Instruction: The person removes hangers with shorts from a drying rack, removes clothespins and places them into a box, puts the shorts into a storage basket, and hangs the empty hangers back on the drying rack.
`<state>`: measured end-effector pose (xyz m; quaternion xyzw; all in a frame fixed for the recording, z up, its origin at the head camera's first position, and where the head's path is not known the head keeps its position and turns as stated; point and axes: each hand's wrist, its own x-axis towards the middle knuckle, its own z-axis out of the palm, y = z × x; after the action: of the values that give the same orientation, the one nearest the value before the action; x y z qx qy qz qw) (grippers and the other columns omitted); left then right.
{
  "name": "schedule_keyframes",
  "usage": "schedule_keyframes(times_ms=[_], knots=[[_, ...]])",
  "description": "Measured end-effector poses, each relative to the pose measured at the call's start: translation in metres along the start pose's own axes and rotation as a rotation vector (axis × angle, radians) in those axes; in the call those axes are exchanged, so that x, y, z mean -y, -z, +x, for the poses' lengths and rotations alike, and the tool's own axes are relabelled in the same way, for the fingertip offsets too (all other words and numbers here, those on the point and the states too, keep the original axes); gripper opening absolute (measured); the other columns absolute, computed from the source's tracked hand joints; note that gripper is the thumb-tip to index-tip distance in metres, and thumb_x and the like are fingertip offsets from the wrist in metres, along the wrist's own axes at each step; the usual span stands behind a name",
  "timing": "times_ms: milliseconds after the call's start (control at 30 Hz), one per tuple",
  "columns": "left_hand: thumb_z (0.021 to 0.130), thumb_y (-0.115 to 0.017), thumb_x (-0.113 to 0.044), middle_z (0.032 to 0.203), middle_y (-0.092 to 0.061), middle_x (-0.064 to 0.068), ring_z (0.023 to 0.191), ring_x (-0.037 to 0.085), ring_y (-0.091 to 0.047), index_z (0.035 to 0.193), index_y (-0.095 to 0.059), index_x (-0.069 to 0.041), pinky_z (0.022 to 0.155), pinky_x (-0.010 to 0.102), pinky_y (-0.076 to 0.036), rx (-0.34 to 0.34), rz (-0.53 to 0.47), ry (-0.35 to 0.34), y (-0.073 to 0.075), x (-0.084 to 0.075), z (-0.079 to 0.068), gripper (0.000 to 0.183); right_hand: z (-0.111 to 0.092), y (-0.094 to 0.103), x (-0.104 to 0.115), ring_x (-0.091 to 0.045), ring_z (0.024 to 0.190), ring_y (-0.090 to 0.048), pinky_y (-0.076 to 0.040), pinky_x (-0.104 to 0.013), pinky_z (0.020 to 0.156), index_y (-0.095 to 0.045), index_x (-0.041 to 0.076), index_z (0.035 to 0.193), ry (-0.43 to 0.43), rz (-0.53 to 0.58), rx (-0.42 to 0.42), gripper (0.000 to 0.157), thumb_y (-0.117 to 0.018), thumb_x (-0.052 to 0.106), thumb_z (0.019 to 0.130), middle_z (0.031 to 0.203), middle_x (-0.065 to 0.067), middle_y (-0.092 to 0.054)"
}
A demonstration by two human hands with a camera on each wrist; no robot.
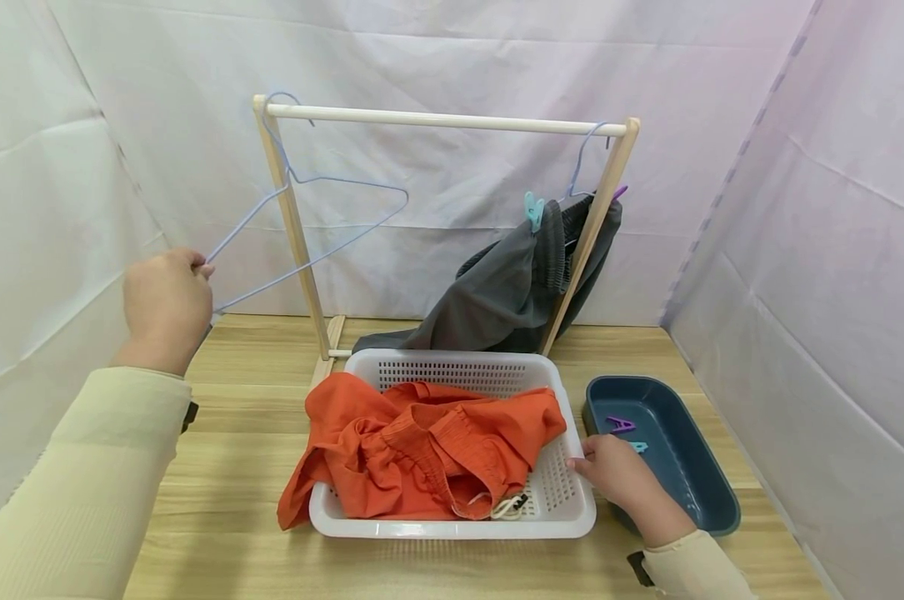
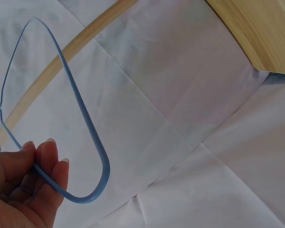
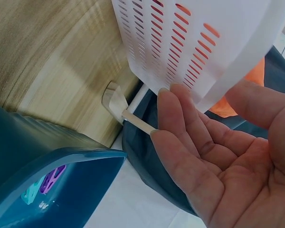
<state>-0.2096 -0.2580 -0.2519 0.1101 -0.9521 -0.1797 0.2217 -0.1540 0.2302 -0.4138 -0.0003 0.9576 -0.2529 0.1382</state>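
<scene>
Apparently about half done, judging by how things lie. Grey garment (image 1: 489,287) hangs right of centre, below the rail (image 1: 437,119), with an aqua clip (image 1: 534,210) and a purple clip (image 1: 620,192) at its top. Orange garment (image 1: 392,450) lies in the white basket (image 1: 452,528), lower centre of frame, one edge draped over the left side. Frame left: my left grip (image 1: 168,304) pinches a bare blue hanger (image 2: 89,122) near one corner, its hook over the rail. My right grip (image 1: 620,471) is clamped on the basket's right rim. Left over, I judge: orange garment, neither hung nor clipped. Spare clips (image 1: 621,425) sit in the dark blue tub (image 1: 684,467), lower right, on the bench (image 1: 227,450).
</scene>
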Motion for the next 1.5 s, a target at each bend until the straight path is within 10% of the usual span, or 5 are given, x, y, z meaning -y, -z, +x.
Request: schedule_keyframes(times_ms=[1500], knots=[[0.1, -0.048, -0.009, 0.107, -0.059, 0.037, 0.097, 0.056, -0.054, 0.113, -0.058, 0.013, 0.079, 0.06, -0.045, 0.029, 0.034, -0.005, -0.0033, 0.0069, -0.0012, 0.028, -0.0002, -0.0019, -0.0006, -0.016, 0.069, -0.06, -0.056, -0.035, 0.064, -0.067, -0.007, 0.102, -0.015, 0.008, -0.004, 0.028, -0.07, 0.017, 0.088, 0.081, -0.006, -0.068]])
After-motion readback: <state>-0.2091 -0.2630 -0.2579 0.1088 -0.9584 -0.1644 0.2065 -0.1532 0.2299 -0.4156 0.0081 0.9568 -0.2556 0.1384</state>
